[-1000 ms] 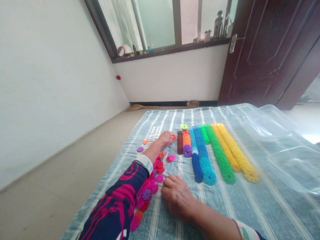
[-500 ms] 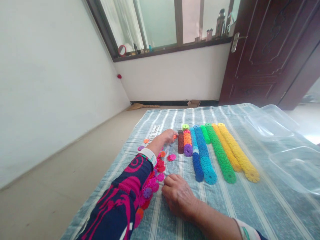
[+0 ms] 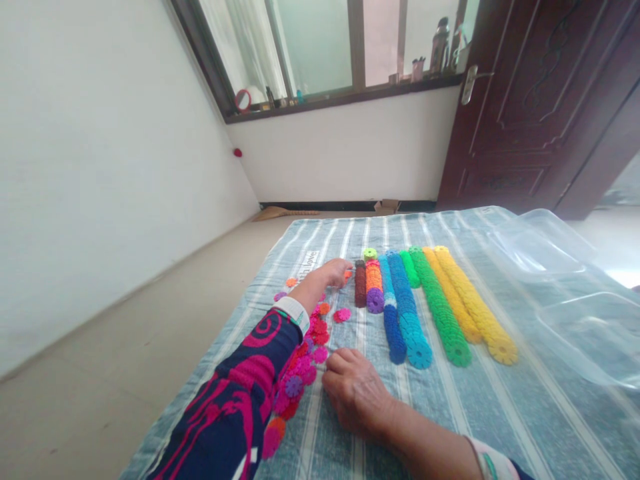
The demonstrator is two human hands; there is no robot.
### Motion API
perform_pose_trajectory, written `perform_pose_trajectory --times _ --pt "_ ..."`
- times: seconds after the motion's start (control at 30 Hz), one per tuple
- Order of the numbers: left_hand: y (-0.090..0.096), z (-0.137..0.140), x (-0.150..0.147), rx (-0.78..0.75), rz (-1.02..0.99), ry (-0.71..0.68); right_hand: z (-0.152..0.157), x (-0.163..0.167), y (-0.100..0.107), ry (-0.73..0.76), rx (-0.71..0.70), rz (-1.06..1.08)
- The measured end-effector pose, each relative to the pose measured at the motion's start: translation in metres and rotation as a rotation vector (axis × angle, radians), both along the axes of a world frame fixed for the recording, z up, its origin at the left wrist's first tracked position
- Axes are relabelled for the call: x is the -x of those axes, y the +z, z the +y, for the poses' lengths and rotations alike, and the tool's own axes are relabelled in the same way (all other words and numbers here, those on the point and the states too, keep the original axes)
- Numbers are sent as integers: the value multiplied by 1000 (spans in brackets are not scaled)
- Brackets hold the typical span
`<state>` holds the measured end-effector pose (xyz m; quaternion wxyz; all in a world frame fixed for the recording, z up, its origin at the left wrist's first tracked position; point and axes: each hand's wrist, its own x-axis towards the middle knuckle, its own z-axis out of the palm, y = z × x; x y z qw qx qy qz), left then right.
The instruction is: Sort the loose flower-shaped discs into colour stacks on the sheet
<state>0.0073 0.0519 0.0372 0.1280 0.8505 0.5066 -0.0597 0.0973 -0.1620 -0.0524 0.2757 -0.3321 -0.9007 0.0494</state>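
My left hand (image 3: 334, 272) reaches to the far part of the cloth, its fingers pinched at an orange notched plastic disc (image 3: 348, 275). Just right of it lies a short row of overlapping brown discs (image 3: 360, 287). Beneath and beside my left forearm spreads a loose heap of pink, red, purple and orange discs (image 3: 303, 363). A pink disc (image 3: 342, 315) rests apart from the heap, between the two hands. My right hand (image 3: 357, 390) lies curled on the cloth near the heap, fingers folded under; whatever they may hold is hidden.
Right of the brown row run orange-purple (image 3: 375, 283), blue (image 3: 407, 313), green (image 3: 443, 310) and yellow (image 3: 475, 307) rows. Two clear plastic containers (image 3: 543, 270) sit at the right on the striped cloth (image 3: 345, 453). A door (image 3: 530, 113) stands beyond.
Almost nothing differs. My left hand has shifted very slightly left, along with the whole view; my right hand keeps its place on the cloth.
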Motion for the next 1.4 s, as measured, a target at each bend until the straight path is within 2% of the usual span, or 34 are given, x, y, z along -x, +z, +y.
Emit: perform_pose_trajectory --times 0.37,0.67,0.87,1.1,1.27,1.4 --pt "-15 -2 8 -57 -99 63 1 0 0 -3 6 -9" --pt "-14 13 -5 -33 -13 48 1 0 -2 0 4 12" --pt "-19 18 -2 -27 -26 108 0 -1 1 11 12 -3" --pt "-28 21 25 -37 -173 190 1 -1 1 8 32 -27" --pt "-36 29 42 -11 -424 303 0 -1 1 11 34 -18" --pt "-41 31 39 5 -606 321 0 -2 0 13 26 -1"
